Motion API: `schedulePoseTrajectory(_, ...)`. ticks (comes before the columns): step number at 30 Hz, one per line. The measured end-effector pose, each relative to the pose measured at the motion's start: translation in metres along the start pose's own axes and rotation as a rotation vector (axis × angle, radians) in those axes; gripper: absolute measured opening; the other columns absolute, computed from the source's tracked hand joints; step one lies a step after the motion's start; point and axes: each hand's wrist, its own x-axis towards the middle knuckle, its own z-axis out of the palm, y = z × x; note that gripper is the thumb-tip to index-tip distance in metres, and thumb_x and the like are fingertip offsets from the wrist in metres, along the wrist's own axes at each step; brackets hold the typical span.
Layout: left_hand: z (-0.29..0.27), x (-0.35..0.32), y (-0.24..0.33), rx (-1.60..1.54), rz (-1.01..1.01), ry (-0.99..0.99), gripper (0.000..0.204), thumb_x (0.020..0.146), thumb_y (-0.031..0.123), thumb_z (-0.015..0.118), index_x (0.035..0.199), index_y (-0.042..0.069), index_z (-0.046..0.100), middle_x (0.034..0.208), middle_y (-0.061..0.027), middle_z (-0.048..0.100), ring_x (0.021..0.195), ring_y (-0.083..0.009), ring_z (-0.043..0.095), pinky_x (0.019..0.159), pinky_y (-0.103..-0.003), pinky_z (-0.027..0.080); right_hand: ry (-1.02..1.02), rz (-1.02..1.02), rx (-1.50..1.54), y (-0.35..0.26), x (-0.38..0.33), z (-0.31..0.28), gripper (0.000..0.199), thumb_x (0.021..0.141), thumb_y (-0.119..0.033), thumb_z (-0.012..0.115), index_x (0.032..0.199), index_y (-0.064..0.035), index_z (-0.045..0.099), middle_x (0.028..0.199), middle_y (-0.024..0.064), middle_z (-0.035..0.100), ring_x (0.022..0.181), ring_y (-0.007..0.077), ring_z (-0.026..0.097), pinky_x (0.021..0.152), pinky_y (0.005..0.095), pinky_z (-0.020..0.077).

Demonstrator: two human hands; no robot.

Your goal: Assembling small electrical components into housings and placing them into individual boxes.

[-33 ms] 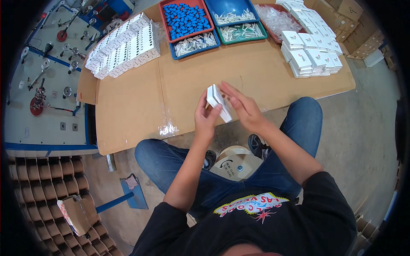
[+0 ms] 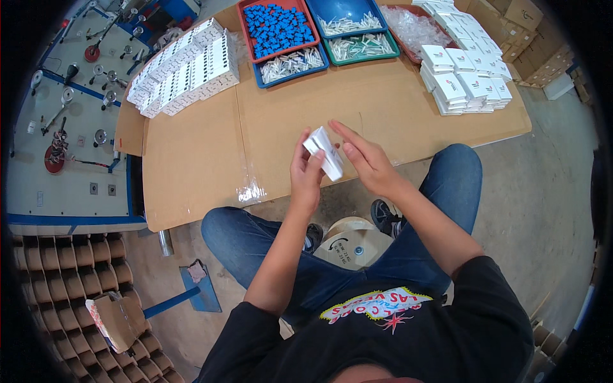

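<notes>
A small white box [image 2: 325, 153] is gripped at its left side by my left hand [image 2: 306, 169], thumb across the near face and fingers behind. It is tilted, held above the cardboard-covered table's front edge. Close by on the right, my right hand [image 2: 369, 163] has its fingers stretched out and pressed flat together, palm facing the box. Whether its palm touches the box I cannot tell. Nothing shows in that hand.
White boxes with dark holes [image 2: 198, 70] are stacked at the far left of the table [image 2: 191, 172]. Closed white boxes [image 2: 469, 83] pile up at the right. Between them stand a red tray [image 2: 241, 22] of blue pieces, trays of white pieces [image 2: 290, 66], and clear plastic bags [image 2: 418, 29].
The white box has turned in my left hand and its top has shifted slightly left. My right hand stays beside it with fingers straight.
</notes>
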Motion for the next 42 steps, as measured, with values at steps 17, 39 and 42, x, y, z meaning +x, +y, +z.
schedulePoseTrajectory(17, 0.003, -0.003, -0.015, -0.006, -0.327, 0.205, 0.048, 0.106, 0.050, 0.046, 0.136, 0.013, 0.048, 0.115, -0.0016, 0.055, 0.104, -0.0138, 0.055, 0.090, -0.034, 0.048, -0.111, 0.081, -0.383, -0.001, -0.008, 0.022, 0.053, 0.089, -0.018, 0.064, 0.136, 0.0034, 0.054, 0.125, 0.0233, 0.065, 0.092, 0.0380, 0.069, 0.082, 0.0434, 0.0549)
schedulePoseTrajectory(39, 0.001, 0.000, -0.034, 0.185, -0.182, 0.181, 0.046, 0.108, 0.040, 0.046, 0.135, 0.004, 0.053, 0.114, -0.0039, 0.060, 0.105, -0.0123, 0.056, 0.093, -0.029, 0.044, -0.162, 0.029, -0.487, 0.001, -0.012, 0.023, 0.060, 0.094, -0.013, 0.054, 0.146, 0.0089, 0.034, 0.122, 0.0345, 0.059, 0.100, 0.0490, 0.063, 0.086, 0.0522, 0.0501)
schedulePoseTrajectory(42, -0.006, 0.001, -0.038, 0.199, -0.198, 0.151, 0.045, 0.108, 0.040, 0.046, 0.133, 0.003, 0.054, 0.113, -0.0039, 0.060, 0.104, -0.0122, 0.056, 0.092, -0.029, 0.045, -0.203, 0.056, -0.532, -0.001, -0.012, 0.022, 0.061, 0.094, -0.013, 0.054, 0.147, 0.0094, 0.033, 0.124, 0.0350, 0.058, 0.098, 0.0496, 0.063, 0.084, 0.0531, 0.0504)
